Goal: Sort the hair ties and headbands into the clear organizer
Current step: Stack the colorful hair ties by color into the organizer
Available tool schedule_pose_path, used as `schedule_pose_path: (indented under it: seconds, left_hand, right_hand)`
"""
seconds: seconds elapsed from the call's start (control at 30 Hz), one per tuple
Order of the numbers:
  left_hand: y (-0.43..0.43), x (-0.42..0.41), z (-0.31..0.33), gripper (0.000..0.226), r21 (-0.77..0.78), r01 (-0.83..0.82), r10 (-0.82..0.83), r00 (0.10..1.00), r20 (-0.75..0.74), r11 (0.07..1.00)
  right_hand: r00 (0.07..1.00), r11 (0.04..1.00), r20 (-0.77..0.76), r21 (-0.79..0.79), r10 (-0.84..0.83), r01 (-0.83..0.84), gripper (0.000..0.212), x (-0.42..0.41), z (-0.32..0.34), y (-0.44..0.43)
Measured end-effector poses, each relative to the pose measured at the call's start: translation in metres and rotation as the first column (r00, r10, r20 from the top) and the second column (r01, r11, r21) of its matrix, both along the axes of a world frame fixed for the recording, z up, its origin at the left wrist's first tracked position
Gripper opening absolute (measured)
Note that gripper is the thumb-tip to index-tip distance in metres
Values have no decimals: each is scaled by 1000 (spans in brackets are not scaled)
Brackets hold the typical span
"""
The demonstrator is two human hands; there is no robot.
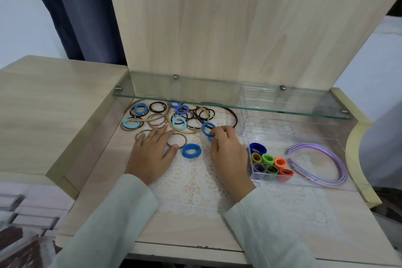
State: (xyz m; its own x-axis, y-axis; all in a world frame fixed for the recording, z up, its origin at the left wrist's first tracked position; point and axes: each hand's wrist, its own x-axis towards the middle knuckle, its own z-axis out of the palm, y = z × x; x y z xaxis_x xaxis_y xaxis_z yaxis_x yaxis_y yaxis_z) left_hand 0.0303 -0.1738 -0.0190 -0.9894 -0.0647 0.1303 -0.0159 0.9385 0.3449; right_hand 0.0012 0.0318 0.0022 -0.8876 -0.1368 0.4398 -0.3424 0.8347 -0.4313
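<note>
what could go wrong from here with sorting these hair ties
1. The right hand pinches a blue hair tie that lies against the tangled pile; lifting it may drag a thin dark tie along.
2. The organizer has a front corner already packed with rolled ties; forcing in another could pop one out.
3. The glass shelf hangs low over the far part of the pile; a reaching hand might knock it.
</note>
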Motion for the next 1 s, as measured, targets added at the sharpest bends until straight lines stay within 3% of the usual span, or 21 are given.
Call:
schedule_pose_path:
  seconds: [0.2, 0.53, 1.0]
  left_hand:
    - [0, 2, -2, 78, 5, -10, 10, 1000, -24, 1000]
    - [0, 2, -3, 77, 13, -9, 10, 997, -71, 1000]
    - [1, 0, -4, 77, 30, -21, 23, 998, -54, 999]
  right_hand:
    - [987, 978, -24, -139, 157, -158, 9, 9, -7, 1]
    - [939, 943, -98, -21, 329, -332, 16, 17, -9, 3]
    - [940, 942, -101, 124, 326, -313, 19, 18, -9, 1]
